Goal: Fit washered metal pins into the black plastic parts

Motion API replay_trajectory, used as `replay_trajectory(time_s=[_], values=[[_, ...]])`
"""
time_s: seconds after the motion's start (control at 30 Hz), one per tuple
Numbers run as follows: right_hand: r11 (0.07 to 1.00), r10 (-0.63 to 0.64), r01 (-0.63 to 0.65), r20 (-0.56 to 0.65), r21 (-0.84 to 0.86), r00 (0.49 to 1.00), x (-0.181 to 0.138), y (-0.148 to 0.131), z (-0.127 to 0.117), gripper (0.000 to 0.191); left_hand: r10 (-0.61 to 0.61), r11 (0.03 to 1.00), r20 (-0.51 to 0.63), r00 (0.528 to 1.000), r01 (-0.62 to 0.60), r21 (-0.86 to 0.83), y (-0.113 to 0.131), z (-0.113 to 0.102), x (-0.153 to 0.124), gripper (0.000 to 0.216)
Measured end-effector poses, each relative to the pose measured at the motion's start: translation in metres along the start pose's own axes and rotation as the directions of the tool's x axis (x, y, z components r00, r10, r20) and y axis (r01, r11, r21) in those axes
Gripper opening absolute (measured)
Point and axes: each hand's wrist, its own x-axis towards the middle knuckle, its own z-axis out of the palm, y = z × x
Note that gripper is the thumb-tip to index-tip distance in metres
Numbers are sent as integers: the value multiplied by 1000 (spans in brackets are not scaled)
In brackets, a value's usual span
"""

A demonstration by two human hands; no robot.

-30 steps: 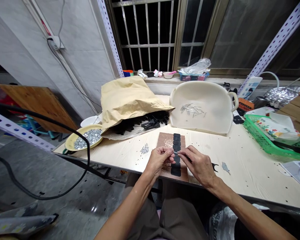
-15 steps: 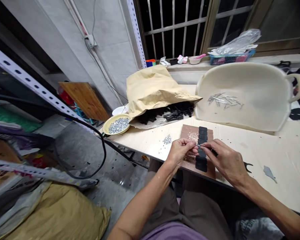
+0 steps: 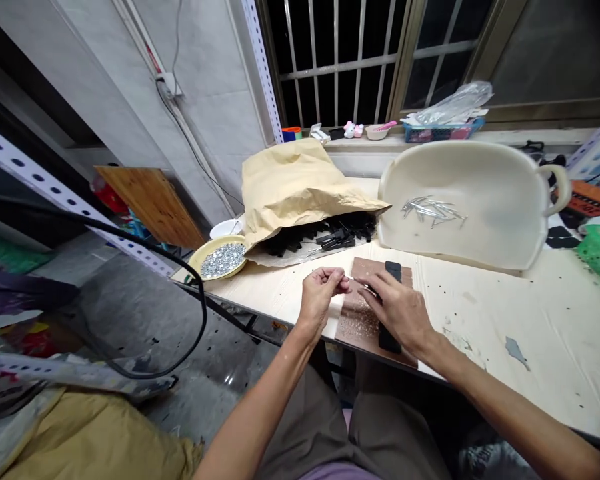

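My left hand (image 3: 324, 293) is closed in a pinch above the left edge of a brown board (image 3: 357, 320), thumb against forefinger. What it pinches is too small to name. Facing it, my right hand (image 3: 403, 308) has bent fingers around something dark, mostly hidden, with a thin pale tip towards the left fingertips. Under the right hand, a row of black rounded pads (image 3: 393, 269) runs along the board, its middle covered. Pale crumbs lie on the board.
A paper sack (image 3: 300, 177) spills black pieces (image 3: 337, 239) behind the hands. Left of it stands a yellow dish (image 3: 196, 261) of small metal parts. A white basin (image 3: 505, 220) holds metal pins (image 3: 434, 210). A grey scrap (image 3: 517, 352) lies right; a black cable (image 3: 203, 313) loops left.
Both hands have moved left from above the black pads, and a small gap now shows between their fingertips. My left hand now hides the small metal pile. The view has shifted slightly.
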Motion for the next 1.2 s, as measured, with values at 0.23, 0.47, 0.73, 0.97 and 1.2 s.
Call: replay_trajectory(time_s=[0.23,0.47,0.73,0.97,1.2], values=[[974,-10,-2,-53,-227,999,-10,6,1,21,-88,995,9,996,89,-46,-8,5,-4,37],[959,-74,63,-31,-275,997,-9,4,3,30,-127,989,25,992,128,-74,-6,-6,-3,37],[981,-146,119,-182,-150,972,-5,9,21,41,-216,969,101,971,226,-98,-5,-17,9,41],[979,-92,64,-136,-195,987,-13,-3,1,26,-84,994,65,994,79,71,7,-11,-7,38],[981,-27,8,-94,-192,995,-22,-3,-12,24,-160,986,119,980,152,73,1,-4,-12,36]])
